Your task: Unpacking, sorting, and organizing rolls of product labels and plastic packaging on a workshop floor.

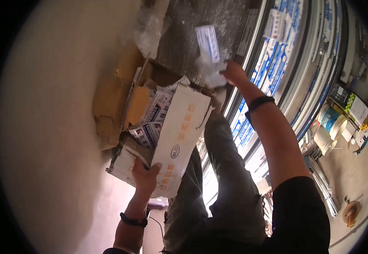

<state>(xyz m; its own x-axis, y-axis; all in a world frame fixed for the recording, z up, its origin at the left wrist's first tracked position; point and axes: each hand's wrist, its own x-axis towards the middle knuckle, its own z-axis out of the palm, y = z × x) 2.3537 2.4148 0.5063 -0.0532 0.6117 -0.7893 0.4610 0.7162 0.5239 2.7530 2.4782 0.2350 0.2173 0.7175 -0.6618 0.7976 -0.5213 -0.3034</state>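
Observation:
My left hand [145, 175] grips the near edge of a white cardboard box [184, 135] with orange printing, thumb on the outer face and fingers inside. The box stands open and tilted. Crumpled printed paper [158, 106] and a piece of brown cardboard [137, 106] fill it. Out beyond the box's far right corner, my right hand [234, 74] is closed on a crumpled clear plastic bag [211, 70]. A white and blue printed strip [208, 42] shows at the bag's far end; whether it lies inside the bag I cannot tell.
Brown cardboard [110, 106] leans against the box's left side, by a pale wall [48, 127]. Long profiles [273, 55] wrapped in blue and white film run along the right. Farther right are a white and blue tub [332, 118], a bundle of thin rods [323, 182] and a roll [351, 211].

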